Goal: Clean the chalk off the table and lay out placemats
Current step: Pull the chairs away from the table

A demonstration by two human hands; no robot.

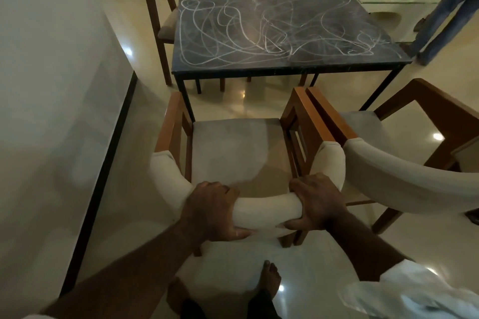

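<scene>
While both hands, left hand [211,211] and right hand [315,204], clamp the chair backrest [267,208], a careless pull could knock the neighbouring chair [404,176] (worktop [280,33] chalk untouched).

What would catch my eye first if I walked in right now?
The dark table ahead stands out, scrawled all over with looping white chalk lines. Nearer, the person's bare hands, left grip and right grip, clasp the curved white backrest of a wooden chair.

A dark, rectangular bench [285,70] stands level on thin black legs. Looping white chalk scribbles [259,45] and hazy pale smears cover its glossy top from edge to edge.
</scene>
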